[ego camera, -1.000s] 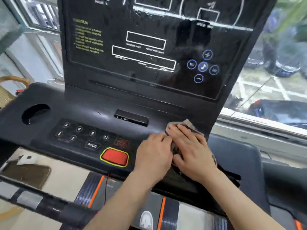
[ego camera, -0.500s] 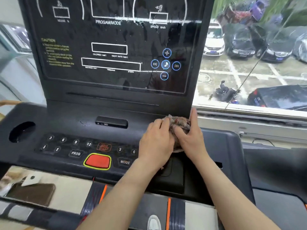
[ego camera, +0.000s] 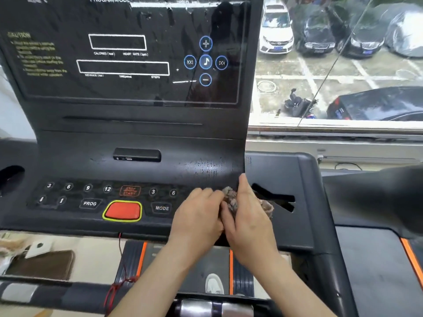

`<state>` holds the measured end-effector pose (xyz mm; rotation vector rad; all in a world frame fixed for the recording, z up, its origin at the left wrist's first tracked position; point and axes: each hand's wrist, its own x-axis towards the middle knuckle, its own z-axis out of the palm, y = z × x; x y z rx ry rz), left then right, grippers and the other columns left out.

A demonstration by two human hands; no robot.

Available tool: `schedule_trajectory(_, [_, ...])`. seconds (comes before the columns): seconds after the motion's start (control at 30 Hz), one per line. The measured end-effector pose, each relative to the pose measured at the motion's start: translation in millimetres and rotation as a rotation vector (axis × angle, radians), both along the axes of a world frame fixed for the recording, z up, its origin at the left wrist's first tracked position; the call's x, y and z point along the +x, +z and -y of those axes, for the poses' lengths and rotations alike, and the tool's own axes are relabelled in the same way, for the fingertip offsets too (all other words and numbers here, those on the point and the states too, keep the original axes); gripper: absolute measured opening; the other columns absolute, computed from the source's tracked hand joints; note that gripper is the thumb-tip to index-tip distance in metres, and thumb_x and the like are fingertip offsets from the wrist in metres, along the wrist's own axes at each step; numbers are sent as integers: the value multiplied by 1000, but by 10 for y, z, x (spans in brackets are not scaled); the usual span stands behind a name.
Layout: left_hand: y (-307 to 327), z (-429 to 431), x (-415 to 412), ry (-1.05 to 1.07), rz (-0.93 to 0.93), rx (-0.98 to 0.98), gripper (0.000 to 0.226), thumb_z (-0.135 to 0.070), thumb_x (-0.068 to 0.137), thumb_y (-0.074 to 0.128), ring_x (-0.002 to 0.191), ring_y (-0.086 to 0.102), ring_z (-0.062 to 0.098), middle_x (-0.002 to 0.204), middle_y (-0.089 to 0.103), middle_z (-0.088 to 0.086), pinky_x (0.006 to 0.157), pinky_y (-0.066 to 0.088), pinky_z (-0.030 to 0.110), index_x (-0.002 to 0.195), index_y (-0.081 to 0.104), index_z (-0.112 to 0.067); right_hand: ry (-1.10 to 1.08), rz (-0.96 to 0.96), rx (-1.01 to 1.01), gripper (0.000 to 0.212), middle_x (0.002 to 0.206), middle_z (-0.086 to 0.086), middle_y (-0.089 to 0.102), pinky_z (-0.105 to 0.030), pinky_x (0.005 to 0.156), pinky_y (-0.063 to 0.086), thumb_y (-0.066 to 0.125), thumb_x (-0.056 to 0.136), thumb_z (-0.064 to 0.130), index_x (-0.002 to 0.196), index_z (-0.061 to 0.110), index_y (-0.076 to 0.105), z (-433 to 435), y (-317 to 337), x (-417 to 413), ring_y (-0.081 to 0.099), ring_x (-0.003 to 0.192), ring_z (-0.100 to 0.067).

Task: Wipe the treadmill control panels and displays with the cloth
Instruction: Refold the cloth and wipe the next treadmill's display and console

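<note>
A black treadmill control panel (ego camera: 96, 216) with number keys, PROG and MODE buttons and a red stop button (ego camera: 123, 210) lies in front of me. Its upright display (ego camera: 128, 53) rises behind, with wet streaks on the glass. A crumpled brownish cloth (ego camera: 231, 199) is bunched on the right part of the panel. My left hand (ego camera: 198, 213) and my right hand (ego camera: 249, 216) both grip the cloth from either side. Damp smears show on the console just above the cloth.
A cup hole (ego camera: 10, 177) sits at the panel's left end, a slot (ego camera: 274, 197) at its right. A red safety cord (ego camera: 121, 266) hangs below the stop button. Another treadmill console (ego camera: 377, 197) stands to the right. A window (ego camera: 343, 65) overlooks parked cars.
Both hands and the cloth have moved down from the foot of the display onto the right end of the button panel. My view has shifted right and closer.
</note>
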<state>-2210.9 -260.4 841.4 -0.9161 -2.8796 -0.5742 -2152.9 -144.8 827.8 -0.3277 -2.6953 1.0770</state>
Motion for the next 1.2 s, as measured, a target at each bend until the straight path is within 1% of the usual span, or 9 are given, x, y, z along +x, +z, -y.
schedule_trajectory(0.07, [-16,107,112,-37,3,9,8,-25,69,57,70,51,20,71,52,-5,62,42,30,74,52,-22,37,22,-42,77,155,-3,31,-14,110,18,28,91,56,153,12,18,57,-3,174,29,142,-13])
schedule_trajectory(0.17, [78,98,61,-38,-33,60,10,-28,69,49,69,54,22,69,54,-2,64,38,29,70,55,-21,-35,-118,-165,63,136,-5,56,-11,104,31,45,92,47,143,12,43,-53,106,154,51,125,-10])
schedule_trajectory(0.23, [173,35,-132,71,-46,98,11,-24,72,54,73,56,24,73,59,0,67,44,34,75,63,-19,-123,-270,-68,53,131,-8,59,-13,105,32,49,93,40,134,7,54,-199,184,-99,52,121,-13])
schedule_trajectory(0.4, [59,216,-317,132,-58,63,11,-19,75,53,70,56,29,72,58,4,60,47,37,68,61,-15,-81,-125,224,57,148,-22,39,-46,113,30,38,96,38,140,2,47,100,-73,-339,35,138,-37])
schedule_trajectory(0.57, [-153,573,200,-2,-81,202,16,-19,76,48,70,53,26,76,58,2,58,48,36,69,61,-15,-52,-187,351,49,145,-13,47,-44,112,29,41,96,30,137,6,52,351,-242,275,40,136,-32])
schedule_trajectory(0.73, [-292,860,299,-29,-82,188,11,-17,73,51,66,53,26,71,57,2,56,50,38,66,59,-16,52,-303,441,40,135,-13,57,-56,100,39,63,84,16,123,6,64,496,-371,378,47,127,-32])
schedule_trajectory(0.97, [-176,1692,164,282,-3,191,6,-11,72,59,73,59,27,73,62,3,65,41,36,69,63,-14,252,-275,390,39,129,-9,62,-48,99,41,65,80,13,119,11,67,1354,-274,-148,55,120,-31])
schedule_trajectory(1.07, [30,2037,114,507,85,321,11,-19,79,57,80,58,23,81,65,-2,68,40,33,83,67,-22,187,-265,254,39,131,-1,61,-47,95,44,66,85,26,123,20,65,1557,7,-299,54,120,-23])
schedule_trajectory(1.2, [161,2410,7,693,88,460,17,-18,85,56,79,53,19,83,64,-6,69,35,27,97,66,-26,113,-323,312,45,129,-7,55,-41,88,45,73,79,11,122,15,59,1823,179,-382,50,114,-26])
